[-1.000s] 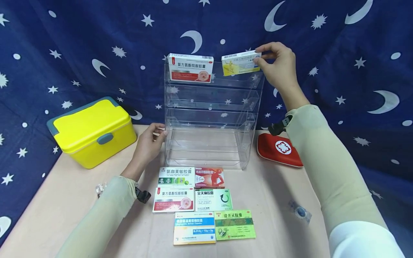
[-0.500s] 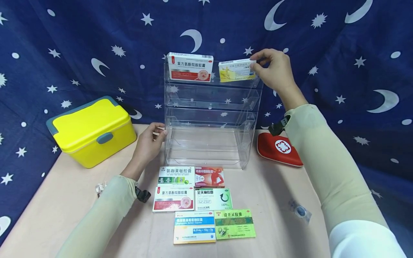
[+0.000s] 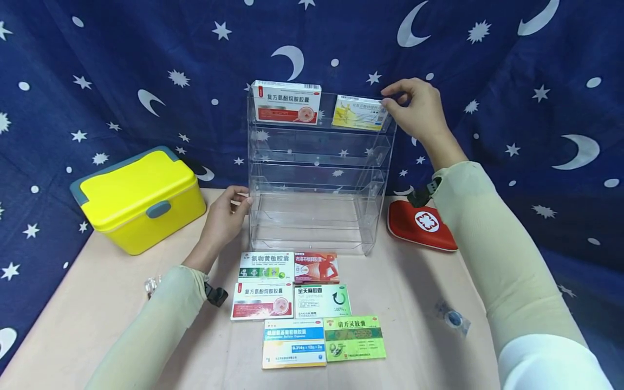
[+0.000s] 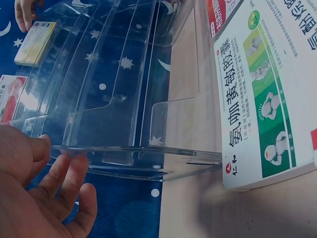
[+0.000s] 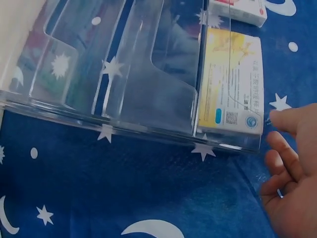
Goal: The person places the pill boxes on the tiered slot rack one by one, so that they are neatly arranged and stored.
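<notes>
**Top tier, two boxes**

I log: clear acrylic tiered rack (image 3: 319, 173), my left hand (image 3: 225, 216) resting relaxed against its side. Yellow-and-white medicine box (image 3: 359, 112) on the top tier, my right hand (image 3: 414, 108) fingertips at its end; pinching or touching, cannot tell.

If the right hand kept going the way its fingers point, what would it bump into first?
Probably the yellow medicine box on the clear rack's top shelf; the right hand's fingertips are already at its end.

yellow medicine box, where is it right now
In the head view the yellow medicine box stands on the clear rack's top shelf, right side, beside the red-and-white box, right hand at its edge.
</notes>
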